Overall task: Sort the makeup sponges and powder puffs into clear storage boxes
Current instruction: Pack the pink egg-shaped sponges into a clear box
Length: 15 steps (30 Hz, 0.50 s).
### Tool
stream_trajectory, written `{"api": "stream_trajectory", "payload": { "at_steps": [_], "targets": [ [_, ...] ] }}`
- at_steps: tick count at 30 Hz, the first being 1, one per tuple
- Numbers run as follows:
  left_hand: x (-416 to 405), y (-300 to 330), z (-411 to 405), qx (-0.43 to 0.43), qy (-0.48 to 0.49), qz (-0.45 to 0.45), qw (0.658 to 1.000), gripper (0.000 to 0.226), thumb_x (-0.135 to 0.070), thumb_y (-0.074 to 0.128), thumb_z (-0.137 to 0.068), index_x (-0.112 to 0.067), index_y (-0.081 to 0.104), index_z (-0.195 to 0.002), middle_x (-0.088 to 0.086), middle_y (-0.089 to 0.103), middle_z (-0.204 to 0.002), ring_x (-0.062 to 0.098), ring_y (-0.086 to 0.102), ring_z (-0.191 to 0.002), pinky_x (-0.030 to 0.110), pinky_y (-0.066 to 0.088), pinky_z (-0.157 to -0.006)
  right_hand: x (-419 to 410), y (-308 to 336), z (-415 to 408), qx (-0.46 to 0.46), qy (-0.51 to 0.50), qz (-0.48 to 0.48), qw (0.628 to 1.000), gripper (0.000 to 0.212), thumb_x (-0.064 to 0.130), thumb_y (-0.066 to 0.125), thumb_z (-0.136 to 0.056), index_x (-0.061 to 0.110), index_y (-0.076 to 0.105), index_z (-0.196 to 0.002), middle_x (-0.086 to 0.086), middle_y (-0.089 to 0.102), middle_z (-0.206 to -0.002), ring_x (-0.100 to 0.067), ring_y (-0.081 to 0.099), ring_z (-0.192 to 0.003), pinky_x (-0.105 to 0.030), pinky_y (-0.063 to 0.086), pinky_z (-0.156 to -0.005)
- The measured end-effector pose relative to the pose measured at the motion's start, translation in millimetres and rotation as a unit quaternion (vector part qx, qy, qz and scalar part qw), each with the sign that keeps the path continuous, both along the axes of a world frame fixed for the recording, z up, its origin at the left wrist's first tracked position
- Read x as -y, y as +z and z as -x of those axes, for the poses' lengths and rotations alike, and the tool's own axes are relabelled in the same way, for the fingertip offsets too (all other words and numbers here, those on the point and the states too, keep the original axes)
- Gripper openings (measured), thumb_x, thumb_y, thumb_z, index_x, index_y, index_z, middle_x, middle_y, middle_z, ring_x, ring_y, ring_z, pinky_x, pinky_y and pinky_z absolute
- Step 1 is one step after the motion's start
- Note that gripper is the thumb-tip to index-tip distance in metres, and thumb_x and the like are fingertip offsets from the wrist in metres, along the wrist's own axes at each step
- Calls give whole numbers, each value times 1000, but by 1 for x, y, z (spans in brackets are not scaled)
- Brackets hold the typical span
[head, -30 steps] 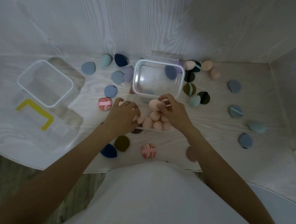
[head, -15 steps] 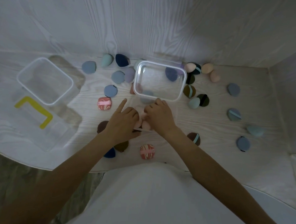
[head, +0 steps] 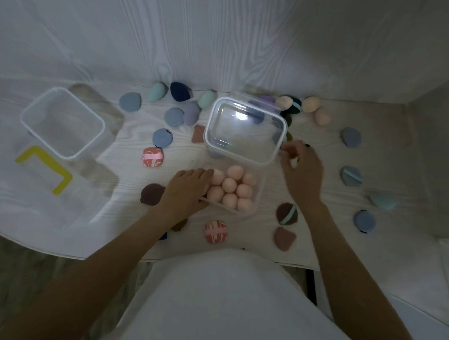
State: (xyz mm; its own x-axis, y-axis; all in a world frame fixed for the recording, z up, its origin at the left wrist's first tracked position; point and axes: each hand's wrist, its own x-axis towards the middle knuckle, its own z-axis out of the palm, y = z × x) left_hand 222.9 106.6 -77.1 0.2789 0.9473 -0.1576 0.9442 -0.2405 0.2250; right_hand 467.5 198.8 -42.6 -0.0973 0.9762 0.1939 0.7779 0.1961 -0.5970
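Close to the desk's [head: 57, 228] near edge lie a pink patterned puff [head: 215, 231] and a brown puff [head: 283, 238]. Just beyond, the left hand [head: 188, 191] rests with curled fingers against the left wall of a small clear box [head: 255, 208] packed with peach sponges [head: 230, 187]. The right hand [head: 300, 172], blurred and loosely open, hovers empty beside a larger clear box [head: 209, 140]. Another empty box [head: 63, 122] sits toward the left edge. Loose puffs crowd the far edge; bare desk remains near the right edge.
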Motion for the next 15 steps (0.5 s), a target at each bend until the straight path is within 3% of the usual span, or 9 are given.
{"api": "stream_trajectory", "payload": {
  "at_steps": [2, 5, 8, 11, 15],
  "targets": [
    [1, -2, -4, 13, 23, -9, 1000, 73, -31, 82, -63, -1, 54, -123, 16, 63, -108, 32, 63, -87, 39, 50, -71, -27, -11, -28, 8, -43, 30, 999, 11, 13, 53, -89, 12, 62, -95, -6, 66, -88, -22, 59, -81, -30, 43, -72],
    [-3, 2, -17, 26, 71, -35, 997, 70, -35, 74, -74, -5, 47, -131, 14, 57, -122, 29, 59, -101, 39, 47, -81, -72, -30, -56, 39, -37, 64, 997, 19, 9, 51, -88, 7, 62, -104, -16, 63, -106, -33, 56, -96, -38, 43, -84],
    [-14, 6, -37, 35, 111, -36, 992, 70, -42, 71, -76, -9, 46, -132, 10, 56, -125, 28, 58, -102, 38, 44, -84, -112, -40, -70, 92, -4, 57, 994, 27, 8, 49, -88, 5, 60, -113, -22, 55, -124, -39, 50, -111, -42, 38, -96],
    [-24, 5, -53, 35, 116, -22, 992, 72, -42, 79, -66, -6, 53, -123, 13, 62, -113, 31, 62, -91, 40, 46, -77, -139, -43, -76, 130, 34, 89, 987, 31, 9, 47, -94, 5, 56, -124, -26, 36, -143, -35, 33, -133, -42, 27, -110],
    [-26, -1, -57, 1, 86, -29, 996, 71, -42, 85, -52, 0, 63, -104, 13, 67, -86, 30, 66, -72, 40, 51, -66, -150, -53, -80, 129, 32, 125, 983, 30, 13, 46, -96, 3, 54, -123, -22, 41, -136, -32, 47, -114, -39, 41, -98]
  ]
}}
